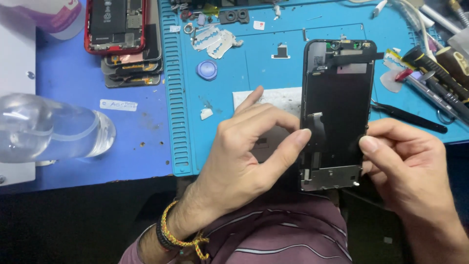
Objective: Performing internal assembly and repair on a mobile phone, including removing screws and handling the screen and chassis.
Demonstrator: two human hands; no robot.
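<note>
I hold a detached phone display assembly [338,112] between my two hands, rear side facing up toward me. It is a tall black rectangular panel standing lengthwise, its long axis running away from my body. My left hand [244,156] touches its left edge, thumb tip pressed against the edge just below a short black flex strip on the back. My right hand [410,166] grips the right edge at about the same height, thumb on the rear face. A bare metal plate covers the end nearest my wrists. At the far end, beyond my fingertips, sit small components and a grey foil patch.
</note>
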